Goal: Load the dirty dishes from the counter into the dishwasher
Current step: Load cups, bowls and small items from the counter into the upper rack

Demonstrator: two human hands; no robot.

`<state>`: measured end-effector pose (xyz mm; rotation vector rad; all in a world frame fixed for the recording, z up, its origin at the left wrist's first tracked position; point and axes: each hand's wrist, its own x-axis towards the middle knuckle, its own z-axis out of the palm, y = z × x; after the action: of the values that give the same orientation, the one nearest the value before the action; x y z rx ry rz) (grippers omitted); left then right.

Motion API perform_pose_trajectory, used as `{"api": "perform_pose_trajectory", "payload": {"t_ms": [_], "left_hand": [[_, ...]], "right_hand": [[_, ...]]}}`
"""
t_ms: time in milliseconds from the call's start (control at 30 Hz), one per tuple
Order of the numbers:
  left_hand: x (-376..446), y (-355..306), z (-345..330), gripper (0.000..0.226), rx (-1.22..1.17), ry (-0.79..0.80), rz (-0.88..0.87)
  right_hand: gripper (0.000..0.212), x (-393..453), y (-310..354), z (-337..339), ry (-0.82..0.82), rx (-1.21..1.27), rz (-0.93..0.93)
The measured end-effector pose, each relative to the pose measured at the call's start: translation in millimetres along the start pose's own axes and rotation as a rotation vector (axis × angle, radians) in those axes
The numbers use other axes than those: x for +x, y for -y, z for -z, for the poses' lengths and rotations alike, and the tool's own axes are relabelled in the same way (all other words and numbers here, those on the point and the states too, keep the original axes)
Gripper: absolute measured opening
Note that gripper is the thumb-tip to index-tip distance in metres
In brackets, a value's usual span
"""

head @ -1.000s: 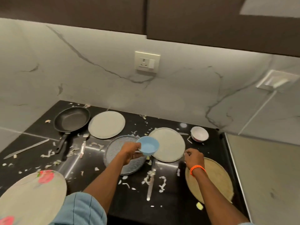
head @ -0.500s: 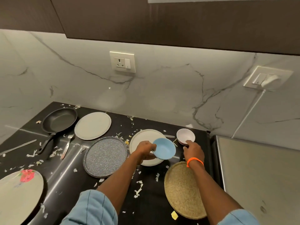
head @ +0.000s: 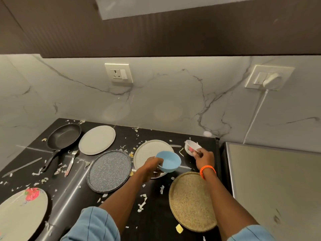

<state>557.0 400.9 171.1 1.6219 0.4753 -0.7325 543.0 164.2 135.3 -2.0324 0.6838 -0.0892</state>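
Observation:
My left hand (head: 151,167) grips a light blue bowl (head: 168,161) by its rim, lifted above a white plate (head: 150,152) on the black counter (head: 156,221). My right hand (head: 203,158), with an orange band at the wrist, pinches the near rim of a small white bowl with a red flower (head: 192,148); that bowl is tilted near the counter's back right corner. Around them lie a speckled dark grey plate (head: 109,171), a tan speckled plate (head: 190,202), a pale grey plate (head: 97,140), a black frying pan (head: 64,136), a fork (head: 70,163) and a flowered white plate (head: 19,211).
Food scraps are scattered over the counter. A knife (head: 22,166) lies at the left edge. A steel-grey surface (head: 274,188) adjoins the counter on the right. A marble backsplash with a socket (head: 119,73) and a plugged-in switch plate (head: 269,78) rises behind; dark cabinets hang above.
My right hand has taken hold of the small flowered bowl and tipped it up. My left hand has stayed over the white plate with the blue bowl. The view has tilted upward.

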Motion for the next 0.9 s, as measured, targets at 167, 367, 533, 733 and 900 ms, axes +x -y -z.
{"api": "perform_pose_trajectory", "payload": {"t_ms": [167,367,533,733,900], "left_hand": [[-17,-6,-28,0.050,-0.148,0.079,0.000],[-44,-2,-67,0.072,-0.389,0.234,0.007],[-75,18,-84,0.067,-0.593,0.434,0.022],[-116,45,-87,0.070,-0.602,0.573,0.015],[-146,70,-73,0.075,-0.564,0.651,0.059]], "right_hand": [[0.021,-14,-16,34,0.029,0.428,-0.094],[0.026,-74,-15,88,0.081,0.989,-0.241],[0.036,-138,-23,112,-0.014,1.232,-0.241],[0.054,-216,-33,113,-0.068,1.262,-0.228],[0.057,-280,-36,104,-0.051,1.178,-0.252]]}}
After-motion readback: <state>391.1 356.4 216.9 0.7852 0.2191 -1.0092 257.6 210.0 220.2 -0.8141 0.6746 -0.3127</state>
